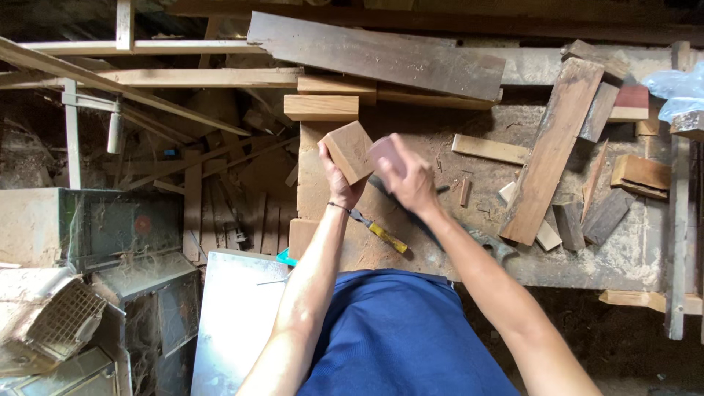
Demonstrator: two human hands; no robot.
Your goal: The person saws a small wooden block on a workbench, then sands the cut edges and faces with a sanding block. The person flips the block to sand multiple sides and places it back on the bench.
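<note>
Two hands up: left hand [335, 176] grips pale square wooden block [350, 151]; right hand [408, 176] pinches reddish abrasive pad [384, 154] against it. Likely sanding; next face needs turning, over dusty wooden counter [631, 249].

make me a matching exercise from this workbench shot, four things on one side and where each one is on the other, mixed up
Things:
1. wooden block
2. reddish pad
3. yellow-handled tool
4. blue plastic bag

Places:
A. far right edge of the bench
B. in the left hand
C. lying on the bench below the hands
D. in the right hand

Pairs: 1-B, 2-D, 3-C, 4-A
</note>
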